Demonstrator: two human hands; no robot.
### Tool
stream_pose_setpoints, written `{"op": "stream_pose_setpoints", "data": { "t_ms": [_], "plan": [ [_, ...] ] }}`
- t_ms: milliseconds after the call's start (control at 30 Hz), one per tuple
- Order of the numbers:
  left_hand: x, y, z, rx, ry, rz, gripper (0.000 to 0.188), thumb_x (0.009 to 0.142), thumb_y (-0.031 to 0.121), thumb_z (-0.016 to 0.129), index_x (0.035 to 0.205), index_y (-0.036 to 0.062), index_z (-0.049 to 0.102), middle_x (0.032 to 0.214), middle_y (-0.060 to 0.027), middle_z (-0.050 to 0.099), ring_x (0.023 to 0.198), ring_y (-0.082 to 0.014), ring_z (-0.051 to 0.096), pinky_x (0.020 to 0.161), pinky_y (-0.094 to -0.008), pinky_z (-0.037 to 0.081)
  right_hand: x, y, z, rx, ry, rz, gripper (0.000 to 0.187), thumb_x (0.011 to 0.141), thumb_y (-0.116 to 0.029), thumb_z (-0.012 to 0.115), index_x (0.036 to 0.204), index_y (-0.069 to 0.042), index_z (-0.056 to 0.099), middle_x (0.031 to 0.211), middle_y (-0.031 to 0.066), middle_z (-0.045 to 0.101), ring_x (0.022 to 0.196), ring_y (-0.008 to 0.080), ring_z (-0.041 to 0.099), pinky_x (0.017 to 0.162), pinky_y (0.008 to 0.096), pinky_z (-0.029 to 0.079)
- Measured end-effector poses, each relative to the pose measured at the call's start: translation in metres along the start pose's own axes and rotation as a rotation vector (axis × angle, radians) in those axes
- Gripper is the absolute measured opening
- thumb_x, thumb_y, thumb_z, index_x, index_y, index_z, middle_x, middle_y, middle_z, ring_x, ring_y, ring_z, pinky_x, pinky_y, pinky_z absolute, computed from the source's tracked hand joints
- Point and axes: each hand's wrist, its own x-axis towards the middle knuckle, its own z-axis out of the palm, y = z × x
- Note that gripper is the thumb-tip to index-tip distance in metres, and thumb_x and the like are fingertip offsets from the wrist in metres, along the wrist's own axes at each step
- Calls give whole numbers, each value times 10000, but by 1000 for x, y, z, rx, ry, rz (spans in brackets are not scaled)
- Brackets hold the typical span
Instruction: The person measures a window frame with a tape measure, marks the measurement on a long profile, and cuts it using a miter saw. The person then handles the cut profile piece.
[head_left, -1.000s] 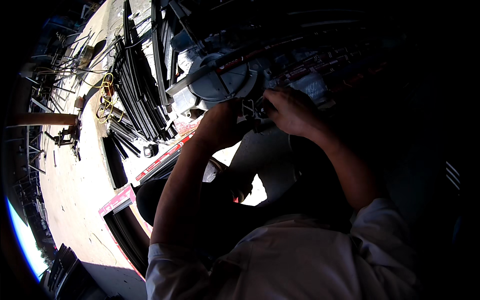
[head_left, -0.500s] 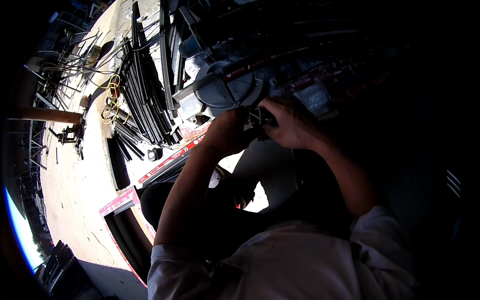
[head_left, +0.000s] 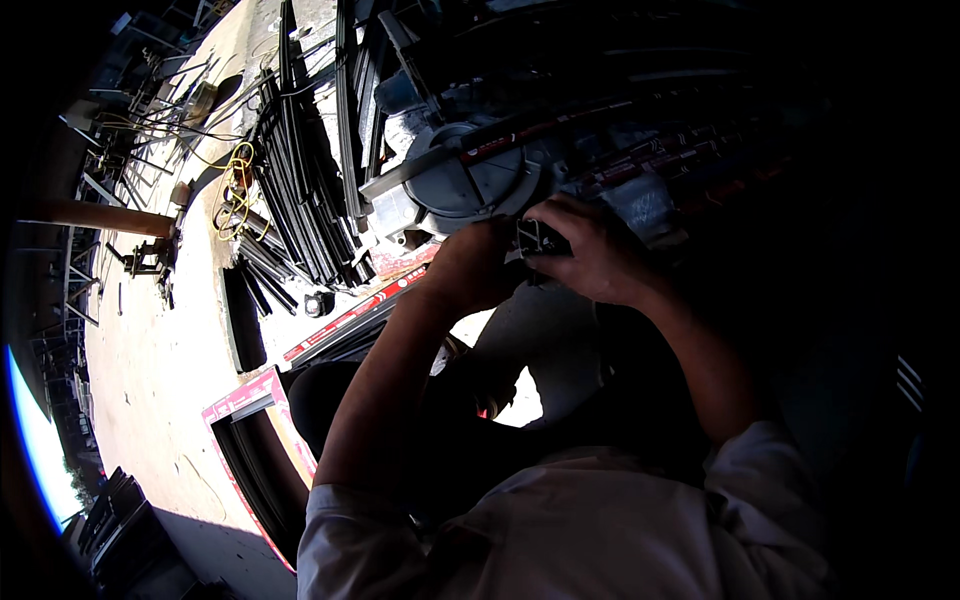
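A dark piece of hollow metal profile (head_left: 534, 237) is held between my two hands, its open end with thin inner walls facing up. My left hand (head_left: 472, 266) is closed round its left side. From the right, my right hand (head_left: 598, 252) grips the piece between thumb and forefinger. Just beyond my hands is the round grey turntable (head_left: 470, 185) of a machine that looks like a mitre saw. Across the turntable lies a long profile bar (head_left: 415, 172) with a red printed strip. Deep shadow hides much of the held piece and the right side.
Bundled black profiles (head_left: 300, 190) lie on the sunlit floor at the left, beside a tangled yellow cable (head_left: 236, 190). Nearer me is a frame (head_left: 245, 395) with pink-red film. A clear plastic bag (head_left: 640, 200) sits right of the turntable. Red-labelled bars (head_left: 665, 155) extend into shadow.
The whole view has shifted slightly, so the surroundings sit a little further right. My right thumb and forefinger are spread a bit wider round the profile piece; both hands still hold it.
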Motion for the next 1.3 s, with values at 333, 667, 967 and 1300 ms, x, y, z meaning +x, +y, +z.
{"op": "stream_pose_setpoints", "data": {
  "t_ms": [333, 667, 967, 1300],
  "plan": [
    [1, 0, 1, 58, -2, -2, 460, 798, 162, 842, 1210, 24, 690, 1112, -193, 750, 1047, -339, 738, 883, -420, 585, 0, 3, 2, -5, 54, -91, 478, 888, -144, 801, 1307, -25, 606, 1255, 157, 665, 1150, 324, 688, 934, 419, 591],
    [-1, 6, -4, 11, -27, -44, 559, 793, 137, 865, 1284, 23, 621, 1154, -177, 733, 1084, -329, 724, 909, -421, 587, 1, 8, 7, -10, 67, -108, 516, 871, -134, 816, 1326, -14, 607, 1272, 150, 665, 1145, 322, 692, 936, 409, 592],
    [0, 2, 1, 8, 15, 25, 526, 826, 167, 848, 1283, 29, 627, 1182, -180, 734, 1114, -348, 713, 927, -427, 581, 1, 10, 6, 2, 76, -118, 529, 873, -137, 815, 1347, -50, 595, 1241, 138, 674, 1141, 325, 693, 937, 426, 588],
    [1, -9, 8, 31, 61, 72, 395, 848, 228, 812, 1164, 22, 696, 1062, -190, 755, 994, -371, 737, 860, -441, 586, 1, 12, 6, 11, 81, -140, 520, 882, -160, 807, 1348, -56, 600, 1241, 130, 677, 1138, 315, 698, 942, 422, 587]
  ]
}}
